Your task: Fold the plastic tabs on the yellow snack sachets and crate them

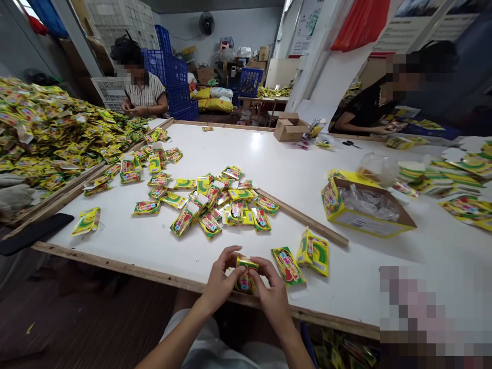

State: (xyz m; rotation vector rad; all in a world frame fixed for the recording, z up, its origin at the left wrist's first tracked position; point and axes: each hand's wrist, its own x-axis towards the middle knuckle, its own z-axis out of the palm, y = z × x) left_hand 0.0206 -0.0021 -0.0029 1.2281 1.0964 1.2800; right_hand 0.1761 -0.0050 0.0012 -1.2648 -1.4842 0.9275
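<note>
Between both hands, at the front edge of the white table (138,241), is a small yellow-and-green printed box (246,283) with red on it. My left hand (223,279) grips its left side, the thumb on the front face. From the right, my right hand (271,287) pinches it with thumb and fingers near the upper end. The thumbs almost meet on the box, hiding part of it. Just right of my right hand lie a flat packet (288,266) and a yellow box (313,251). Beyond the hands is a loose heap of similar small boxes (209,200).
A wooden strip (303,218) lies across the table. At right stands an open display carton (369,223) holding clear plastic bags. A big mound of packets (57,133) fills the left side. Scissors (351,144) and a cardboard box (290,128) lie farther back. Two people sit across.
</note>
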